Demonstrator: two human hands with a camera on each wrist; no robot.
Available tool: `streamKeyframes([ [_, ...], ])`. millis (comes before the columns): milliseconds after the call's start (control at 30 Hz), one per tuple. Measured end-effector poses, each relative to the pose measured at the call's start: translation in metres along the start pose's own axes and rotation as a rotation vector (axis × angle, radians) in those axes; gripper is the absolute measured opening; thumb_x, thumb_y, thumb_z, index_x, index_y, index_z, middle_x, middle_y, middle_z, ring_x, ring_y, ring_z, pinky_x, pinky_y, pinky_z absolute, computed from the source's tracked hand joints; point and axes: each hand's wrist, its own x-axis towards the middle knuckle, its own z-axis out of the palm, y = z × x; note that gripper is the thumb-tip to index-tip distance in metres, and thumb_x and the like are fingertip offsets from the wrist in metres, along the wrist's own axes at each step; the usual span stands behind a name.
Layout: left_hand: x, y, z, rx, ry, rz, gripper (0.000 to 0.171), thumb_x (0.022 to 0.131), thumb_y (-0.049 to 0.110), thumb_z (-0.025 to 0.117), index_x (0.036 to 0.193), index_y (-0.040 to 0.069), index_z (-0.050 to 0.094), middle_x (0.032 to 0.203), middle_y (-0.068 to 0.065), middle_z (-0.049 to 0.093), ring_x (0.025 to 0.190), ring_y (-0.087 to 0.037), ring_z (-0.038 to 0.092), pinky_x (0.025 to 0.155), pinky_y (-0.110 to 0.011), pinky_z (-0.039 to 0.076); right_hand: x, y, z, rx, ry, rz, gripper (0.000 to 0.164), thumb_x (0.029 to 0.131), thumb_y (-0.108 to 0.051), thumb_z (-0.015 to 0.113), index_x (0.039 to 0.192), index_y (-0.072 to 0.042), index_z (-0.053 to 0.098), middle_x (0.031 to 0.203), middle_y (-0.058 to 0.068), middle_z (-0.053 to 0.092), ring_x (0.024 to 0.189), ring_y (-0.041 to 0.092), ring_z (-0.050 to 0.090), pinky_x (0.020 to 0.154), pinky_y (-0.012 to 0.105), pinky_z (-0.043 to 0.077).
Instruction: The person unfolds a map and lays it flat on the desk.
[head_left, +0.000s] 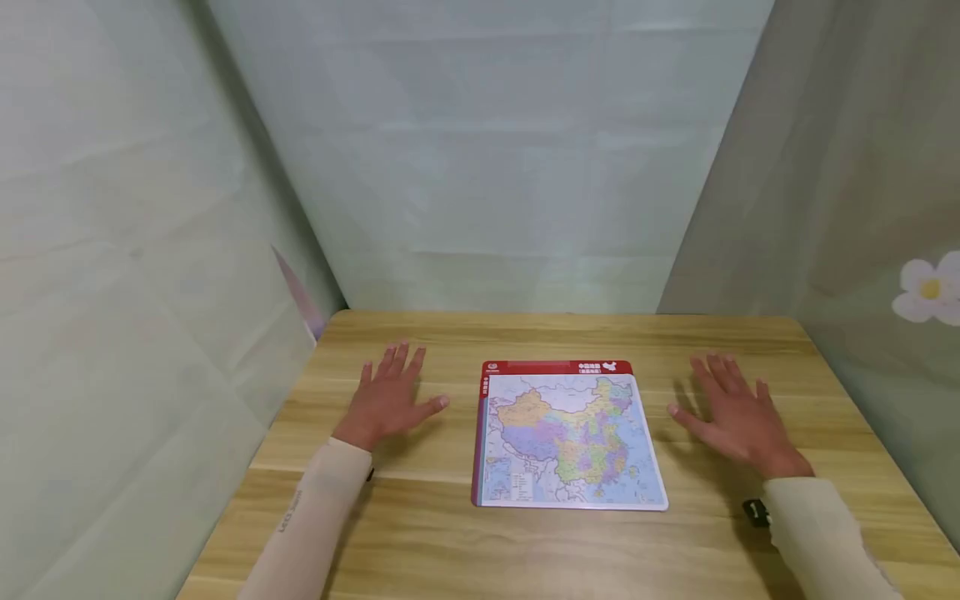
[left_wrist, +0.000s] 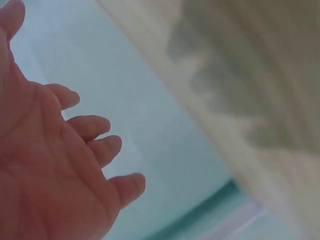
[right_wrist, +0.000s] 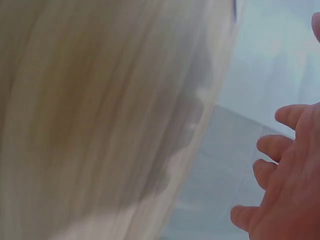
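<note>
A flat map board (head_left: 570, 437) with a red top band and coloured regions lies on the wooden table (head_left: 420, 542), between the two hands. To its left is my left hand (head_left: 387, 404), palm down with fingers spread and holding nothing. On the board's other side my right hand (head_left: 738, 417) is likewise spread, apart from the board. The left wrist view shows the left palm (left_wrist: 45, 165) and its straight fingers above the wood. In the right wrist view, the right hand (right_wrist: 290, 185) appears at the edge with its shadow on the tabletop.
Pale cloth hangs behind the table (head_left: 525, 167) and along the left side (head_left: 135, 333). The right-hand cloth carries a white flower print (head_left: 930, 288). A dark band piece (head_left: 756, 512) sits at the right wrist.
</note>
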Motion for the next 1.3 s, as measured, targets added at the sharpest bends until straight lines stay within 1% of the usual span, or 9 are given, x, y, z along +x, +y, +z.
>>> streamKeyframes([
  [167, -0.004, 0.015, 0.015, -0.093, -0.037, 0.065, 0.104, 0.096, 0.073, 0.057, 0.170, 0.011, 0.019, 0.177, -0.020, 0.016, 0.164, -0.042, 0.013, 0.128, -0.070, 0.015, -0.006, -0.011, -0.001, 0.083, -0.026, -0.020, 0.103, 0.100, -0.066, 0.059, 0.169, -0.004, 0.015, 0.173, 0.031, 0.016, 0.159, 0.054, 0.011, 0.119, 0.080, 0.012],
  [367, -0.015, 0.034, 0.034, -0.230, -0.087, 0.075, 0.107, 0.091, 0.071, 0.068, 0.171, 0.017, 0.021, 0.177, -0.016, 0.020, 0.162, -0.041, 0.023, 0.125, -0.064, 0.031, -0.012, -0.025, 0.002, 0.254, -0.075, -0.040, 0.110, 0.094, -0.055, 0.075, 0.170, -0.008, 0.010, 0.174, 0.028, 0.015, 0.157, 0.056, 0.017, 0.117, 0.080, 0.022],
  [467, -0.022, 0.047, 0.039, -0.295, -0.106, 0.097, 0.108, 0.088, 0.069, 0.073, 0.170, 0.020, 0.024, 0.175, -0.013, 0.026, 0.160, -0.040, 0.030, 0.122, -0.063, 0.037, -0.016, -0.031, 0.006, 0.305, -0.102, -0.040, 0.112, 0.092, -0.054, 0.078, 0.171, -0.011, 0.012, 0.174, 0.027, 0.018, 0.155, 0.057, 0.021, 0.115, 0.080, 0.026],
  [667, -0.037, 0.067, 0.047, -0.409, -0.154, 0.156, 0.100, 0.086, 0.061, 0.080, 0.167, 0.025, 0.034, 0.168, -0.003, 0.040, 0.153, -0.032, 0.042, 0.121, -0.057, 0.042, -0.025, -0.042, 0.012, 0.378, -0.135, -0.027, 0.111, 0.088, -0.054, 0.083, 0.169, -0.011, 0.021, 0.170, 0.028, 0.029, 0.151, 0.058, 0.032, 0.112, 0.078, 0.034],
  [767, -0.043, 0.073, 0.049, -0.450, -0.166, 0.170, 0.097, 0.086, 0.057, 0.083, 0.165, 0.022, 0.039, 0.166, -0.004, 0.044, 0.151, -0.033, 0.044, 0.120, -0.056, 0.042, -0.030, -0.046, 0.014, 0.395, -0.134, -0.041, 0.108, 0.087, -0.054, 0.084, 0.167, -0.009, 0.027, 0.168, 0.028, 0.035, 0.149, 0.056, 0.038, 0.111, 0.076, 0.038],
  [933, -0.049, 0.077, 0.052, -0.485, -0.173, 0.194, 0.094, 0.085, 0.052, 0.086, 0.161, 0.013, 0.045, 0.164, -0.008, 0.048, 0.151, -0.033, 0.045, 0.121, -0.054, 0.042, -0.036, -0.050, 0.018, 0.417, -0.113, -0.079, 0.101, 0.086, -0.052, 0.086, 0.163, -0.008, 0.038, 0.163, 0.026, 0.045, 0.144, 0.055, 0.046, 0.110, 0.073, 0.042],
  [1000, -0.051, 0.078, 0.052, -0.474, -0.178, 0.210, 0.092, 0.085, 0.051, 0.087, 0.158, 0.011, 0.048, 0.162, -0.008, 0.050, 0.150, -0.033, 0.047, 0.121, -0.053, 0.042, -0.037, -0.052, 0.019, 0.425, -0.108, -0.093, 0.097, 0.086, -0.050, 0.087, 0.161, -0.007, 0.043, 0.161, 0.024, 0.048, 0.142, 0.054, 0.049, 0.109, 0.071, 0.044],
  [1167, -0.052, 0.080, 0.050, -0.439, -0.181, 0.231, 0.086, 0.084, 0.047, 0.089, 0.154, 0.011, 0.054, 0.159, -0.007, 0.055, 0.146, -0.029, 0.053, 0.119, -0.049, 0.046, -0.039, -0.060, 0.023, 0.447, -0.131, -0.088, 0.086, 0.084, -0.044, 0.090, 0.153, -0.008, 0.054, 0.156, 0.022, 0.055, 0.136, 0.051, 0.058, 0.108, 0.064, 0.050],
  [1300, -0.055, 0.084, 0.051, -0.431, -0.171, 0.244, 0.081, 0.083, 0.040, 0.091, 0.150, 0.006, 0.058, 0.153, -0.010, 0.059, 0.140, -0.030, 0.057, 0.116, -0.048, 0.049, -0.045, -0.064, 0.028, 0.488, -0.159, -0.071, 0.079, 0.084, -0.038, 0.091, 0.148, -0.006, 0.059, 0.153, 0.022, 0.057, 0.133, 0.046, 0.062, 0.107, 0.056, 0.053],
])
